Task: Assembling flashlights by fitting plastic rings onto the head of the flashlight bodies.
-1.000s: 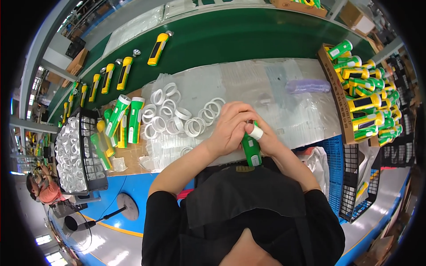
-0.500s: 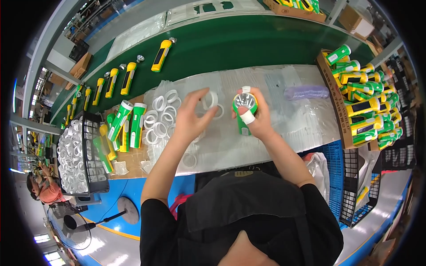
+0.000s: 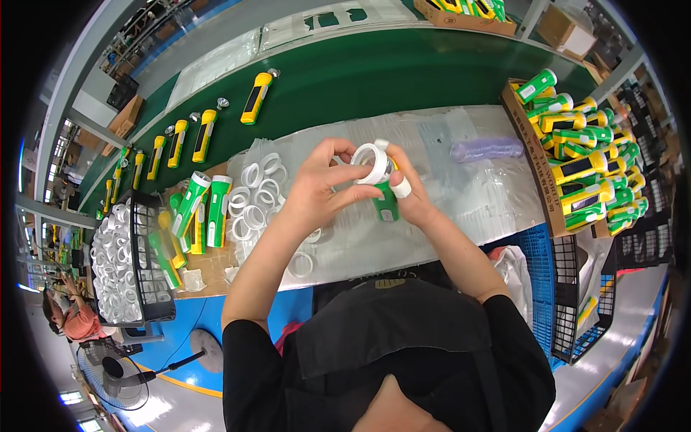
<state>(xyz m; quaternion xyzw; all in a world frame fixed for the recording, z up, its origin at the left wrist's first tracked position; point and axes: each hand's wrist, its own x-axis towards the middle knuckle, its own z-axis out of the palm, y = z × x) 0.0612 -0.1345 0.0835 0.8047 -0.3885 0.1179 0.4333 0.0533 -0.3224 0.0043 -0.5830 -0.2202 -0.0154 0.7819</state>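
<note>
My left hand (image 3: 322, 181) pinches a white plastic ring (image 3: 380, 168) between thumb and fingers. The ring is at the head end of a flashlight (image 3: 386, 207), and I cannot tell whether it is seated there. My right hand (image 3: 412, 189), with white tape on its thumb and a finger, grips this flashlight upright, its green body pointing down. Several loose white rings (image 3: 253, 217) lie on the plastic-covered bench to the left. Beside them rest several green and yellow flashlights (image 3: 217, 210).
A black crate (image 3: 160, 308) of white rings stands at the left. To the right, a cardboard box (image 3: 538, 167) is heaped with flashlights. Yellow flashlights (image 3: 257, 99) with silver reflectors line the green belt (image 3: 338, 79) beyond the bench. A purple plastic roll (image 3: 487, 150) lies right of my hands.
My left hand has moved right, bringing a white ring to the flashlight's head. My right hand still grips the flashlight, and the whole view has shifted slightly.
</note>
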